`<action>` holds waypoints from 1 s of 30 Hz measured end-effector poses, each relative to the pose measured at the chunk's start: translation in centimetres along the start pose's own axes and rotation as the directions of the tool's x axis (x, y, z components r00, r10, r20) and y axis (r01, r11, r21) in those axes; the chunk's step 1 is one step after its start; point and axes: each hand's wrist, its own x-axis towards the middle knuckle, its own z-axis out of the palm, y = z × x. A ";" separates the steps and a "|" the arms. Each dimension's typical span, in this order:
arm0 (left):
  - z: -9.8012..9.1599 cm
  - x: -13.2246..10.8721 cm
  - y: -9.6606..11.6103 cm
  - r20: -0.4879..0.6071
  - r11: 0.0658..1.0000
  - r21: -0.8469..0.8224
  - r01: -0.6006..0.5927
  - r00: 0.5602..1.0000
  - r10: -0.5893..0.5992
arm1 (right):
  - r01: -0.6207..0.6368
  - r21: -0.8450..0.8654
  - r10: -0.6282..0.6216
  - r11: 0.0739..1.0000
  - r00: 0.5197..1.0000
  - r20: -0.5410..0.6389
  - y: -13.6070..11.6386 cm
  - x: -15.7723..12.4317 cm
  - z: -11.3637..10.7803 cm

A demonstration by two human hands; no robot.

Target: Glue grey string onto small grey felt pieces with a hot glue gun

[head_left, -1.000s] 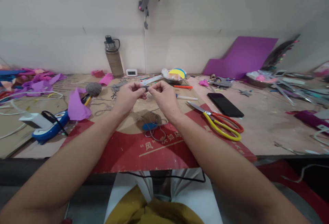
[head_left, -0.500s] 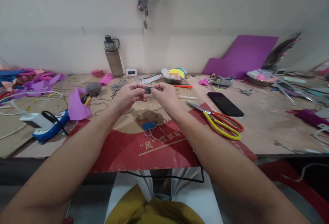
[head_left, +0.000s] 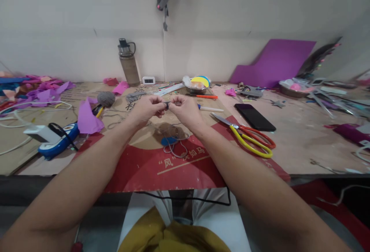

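Observation:
My left hand (head_left: 148,109) and my right hand (head_left: 185,110) meet fingertip to fingertip above the middle of the table. Both pinch a small dark grey piece (head_left: 167,105), mostly covered by the fingers. Just below them, a loose tangle of grey yarn (head_left: 179,150) lies around a blue piece (head_left: 169,140) on the red and brown board (head_left: 130,171). To the right of my right hand rest a white stick-like tool (head_left: 212,109) and large scissors with red and yellow handles (head_left: 245,134), their blades slightly apart.
A black phone (head_left: 254,117) lies right of the scissors. Behind are a bottle (head_left: 129,67), a small clock (head_left: 148,80) and a metal bowl (head_left: 197,89). Leftward are a yarn ball (head_left: 106,99), purple felt (head_left: 88,118), a blue power strip (head_left: 58,148) and white cables.
Both hands have drawn slightly closer together, and less of the dark grey piece shows between the fingertips. A blue end of the white tool now shows beside my right hand. The view has shifted slightly.

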 end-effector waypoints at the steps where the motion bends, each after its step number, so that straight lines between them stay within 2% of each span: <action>1: -0.1 0.0 0.2 0.021 0.999 -0.011 0.035 0.999 -0.035 | -0.002 -0.001 0.002 1.000 1.000 -0.005 0.1 0.0 -0.1; 3: -0.4 -0.2 0.7 0.044 0.997 -0.023 0.078 0.996 -0.077 | -0.007 -0.020 0.007 1.000 1.000 -0.026 0.2 0.0 -0.2; 5: -0.6 -0.3 1.1 0.039 0.998 0.012 0.055 0.998 -0.055 | -0.011 -0.065 0.010 0.998 1.000 -0.024 0.3 0.0 -0.3; 8: -0.6 -0.7 1.4 0.040 0.980 0.194 -0.035 0.999 0.028 | 0.015 -0.127 -0.016 0.992 1.000 -0.011 0.3 -0.1 -0.3; 12: -0.3 -0.9 1.3 0.005 0.922 0.380 -0.077 0.997 0.081 | 0.061 -0.181 -0.057 0.982 0.998 0.027 0.3 -0.1 -0.4; 16: -0.5 -0.6 0.6 -0.022 0.935 0.338 -0.105 0.993 0.119 | 0.065 -0.136 -0.062 0.989 0.998 0.029 0.2 -0.1 -0.6; 22: -0.5 0.0 -0.2 -0.030 0.976 0.204 -0.076 0.996 0.084 | 0.095 -0.113 -0.090 0.989 0.995 0.042 0.7 0.0 -0.5; 25: -0.5 -0.1 -0.2 -0.008 0.979 0.194 -0.068 0.997 0.071 | 0.102 -0.119 -0.099 0.988 0.995 0.034 0.9 0.1 -0.4; 30: -0.9 -0.1 0.5 0.062 0.977 0.210 -0.019 0.998 0.006 | 0.022 -0.168 -0.020 0.986 1.000 0.016 0.3 -0.1 -0.8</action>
